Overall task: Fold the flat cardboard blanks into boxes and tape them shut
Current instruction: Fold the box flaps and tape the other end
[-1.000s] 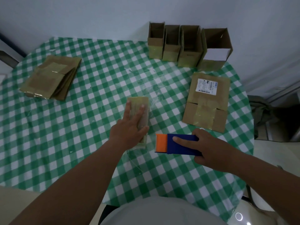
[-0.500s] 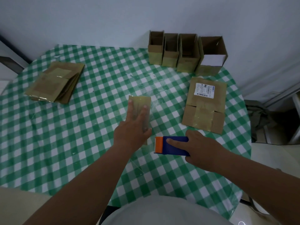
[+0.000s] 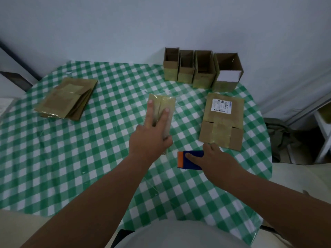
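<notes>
Unmoved since 0.5 s ago, left hand (image 3: 149, 140) presses the taped box (image 3: 161, 113) with straight fingers while right hand (image 3: 213, 158) grips the tape dispenser (image 3: 190, 160); tape may wrinkle if pressure slips

On the round table with the green-checked cloth (image 3: 75, 158), a stack of flat brown cardboard blanks (image 3: 67, 98) lies far left. Four open-topped brown cardboard boxes (image 3: 200, 70) stand in a row at the back, behind a labelled flat brown blank (image 3: 222, 122) on the right.

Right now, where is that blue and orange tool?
In the head view it lies on the table right of centre, under the right hand, between the small box and the labelled blank.
</notes>
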